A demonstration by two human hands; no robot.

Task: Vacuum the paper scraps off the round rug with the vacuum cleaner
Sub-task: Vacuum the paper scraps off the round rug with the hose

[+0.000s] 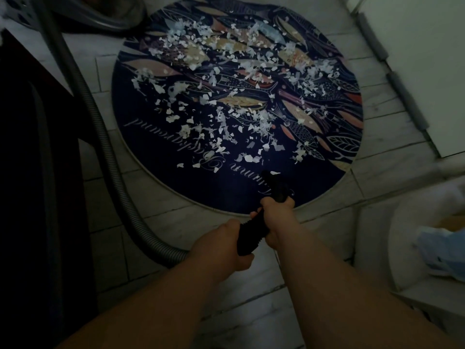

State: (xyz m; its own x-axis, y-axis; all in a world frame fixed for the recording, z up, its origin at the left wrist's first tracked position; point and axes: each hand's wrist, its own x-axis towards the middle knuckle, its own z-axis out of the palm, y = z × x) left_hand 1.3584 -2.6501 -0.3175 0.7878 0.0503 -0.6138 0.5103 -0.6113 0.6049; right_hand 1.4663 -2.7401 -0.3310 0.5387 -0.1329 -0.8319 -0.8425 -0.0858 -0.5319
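Note:
A round dark blue rug (pixel 156 157) with fish and leaf patterns lies on the pale floor. White paper scraps (pixel 221 71) are strewn over most of it, thickest toward the far side. The black nozzle (pixel 276 186) of the vacuum cleaner points down at the rug's near edge, close to the nearest scraps. My right hand (pixel 275 217) grips the nozzle's handle just behind the tip. My left hand (pixel 226 245) holds the ribbed black end of the handle lower down.
The grey ribbed hose (pixel 105 137) curves from my hands along the rug's left side up to the vacuum body (pixel 108 13) at the top left. Dark furniture (pixel 32 147) stands at the left. A white wall with grey padding (pixel 402 91) runs along the right.

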